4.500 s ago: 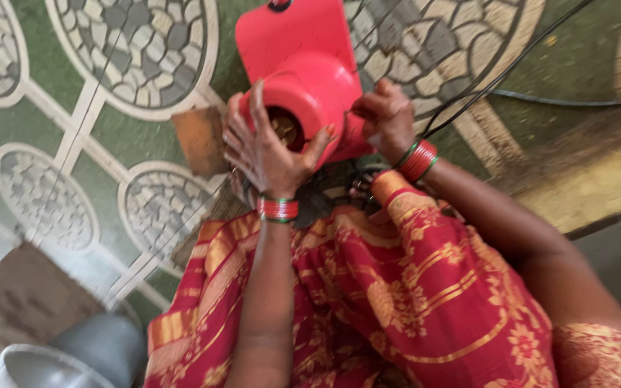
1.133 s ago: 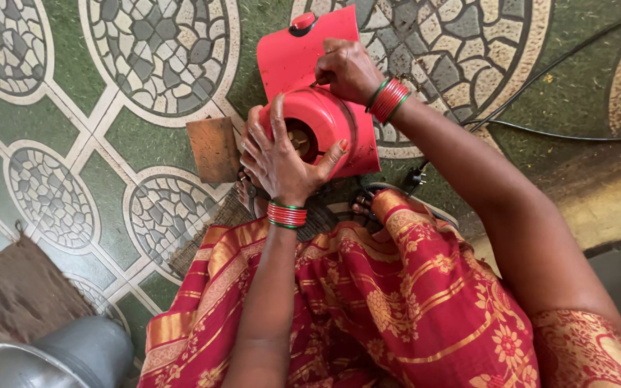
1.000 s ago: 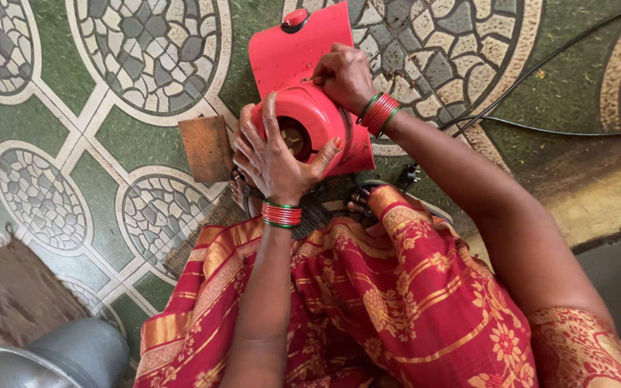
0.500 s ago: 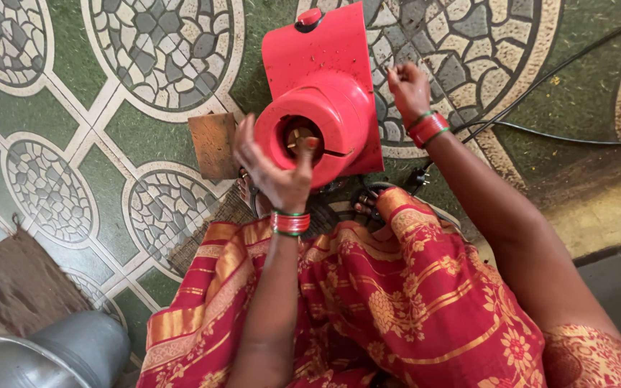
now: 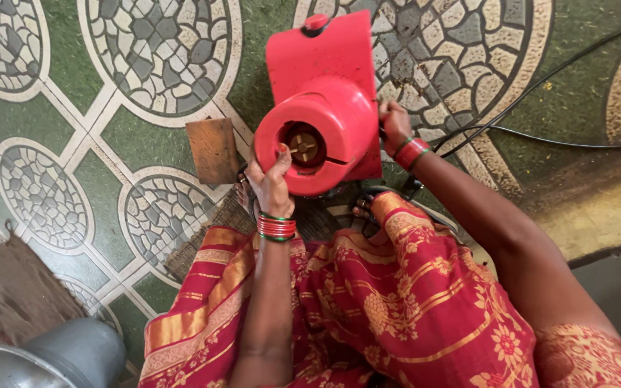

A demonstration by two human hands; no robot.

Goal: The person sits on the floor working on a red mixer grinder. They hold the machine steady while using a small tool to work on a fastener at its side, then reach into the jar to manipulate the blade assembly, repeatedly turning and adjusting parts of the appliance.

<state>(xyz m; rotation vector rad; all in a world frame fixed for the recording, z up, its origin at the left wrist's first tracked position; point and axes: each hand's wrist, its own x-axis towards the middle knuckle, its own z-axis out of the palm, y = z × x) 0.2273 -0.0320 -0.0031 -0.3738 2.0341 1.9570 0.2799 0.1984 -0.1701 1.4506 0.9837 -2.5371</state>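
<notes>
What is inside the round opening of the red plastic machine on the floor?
Inside the red plastic machine sits a small brass-coloured metal hub in a dark cavity. The left hand covers the lower rim, and deeper parts are hidden.

Soft, even daylight; faint shadows; edges perhaps slightly bent.

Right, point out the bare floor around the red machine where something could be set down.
Bare tiled floor lies left of the red machine, beyond the wooden block, and again between that block and the brown cloth. It is crowded at the machine's base: the left hand at its round opening, the right hand beside it, and black cables to the right.
</notes>
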